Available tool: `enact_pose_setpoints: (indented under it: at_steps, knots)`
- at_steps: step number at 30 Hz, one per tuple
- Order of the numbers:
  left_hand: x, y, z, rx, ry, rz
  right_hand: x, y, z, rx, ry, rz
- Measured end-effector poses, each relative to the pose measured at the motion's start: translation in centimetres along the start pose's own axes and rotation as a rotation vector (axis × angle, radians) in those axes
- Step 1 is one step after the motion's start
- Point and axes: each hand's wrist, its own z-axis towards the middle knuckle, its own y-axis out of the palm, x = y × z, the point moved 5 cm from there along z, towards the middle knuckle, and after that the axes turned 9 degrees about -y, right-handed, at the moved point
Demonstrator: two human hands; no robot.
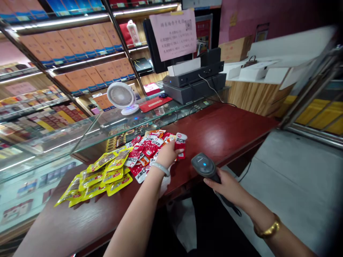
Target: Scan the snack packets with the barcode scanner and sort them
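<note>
My left hand [167,154], with a pale bangle at the wrist, is closed on a small red and white snack packet [180,142] at the right side of a pile. That pile of red and white snack packets [150,147] lies on the dark red table, partly behind my hand. To its left are several yellow snack packets [107,173], overlapping one another. My right hand [227,184] grips the handle of a black barcode scanner [204,165] with a blue light on top. The scanner is in the air by the table's front edge, apart from the packet.
Beyond the reddish table [227,121] runs a glass display counter [107,126] with a white fan [122,96] on it. A dark cash drawer [194,87], cables and a monitor with a pink paper sign [174,35] stand at the back. Stocked shelves rise at left.
</note>
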Motion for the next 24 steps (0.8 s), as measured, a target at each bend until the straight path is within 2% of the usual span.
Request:
enact_pose_setpoints:
  at_steps: [4, 7, 10, 14, 17, 21, 23, 24]
  knots:
    - [1.8, 0.6, 3.1, 0.021, 0.187, -0.383, -0.7, -0.6, -0.1, 0.034, -0.007, 0.009]
    - [2.6, 1.9, 4.7, 0.024, 0.223, -0.498, -1.7, -1.3, 0.2, 0.098, -0.047, 0.025]
    - [2.8, 2.9, 5.3, 0.051, 0.233, -0.531, -2.5, -1.7, 0.7, 0.132, -0.080, 0.013]
    - [2.0, 3.2, 5.2, 0.115, 0.228, -0.548, -2.7, -1.4, 1.1, 0.133, -0.049, 0.002]
    - [1.5, 3.6, 5.1, 0.124, 0.156, -0.557, -2.2, -0.7, 1.2, 0.123, -0.016, 0.037]
    - [2.2, 5.2, 5.4, -0.006, 0.033, -0.662, -1.2, 0.1, 1.2, 0.118, -0.015, 0.037]
    - [2.9, 5.4, 5.6, -0.058, 0.071, -0.736, -0.5, 0.4, 1.1, 0.115, 0.007, 0.011]
    - [3.0, 5.1, 5.6, -0.038, 0.114, -0.727, -0.3, 0.6, 1.0, 0.110, 0.021, -0.002]
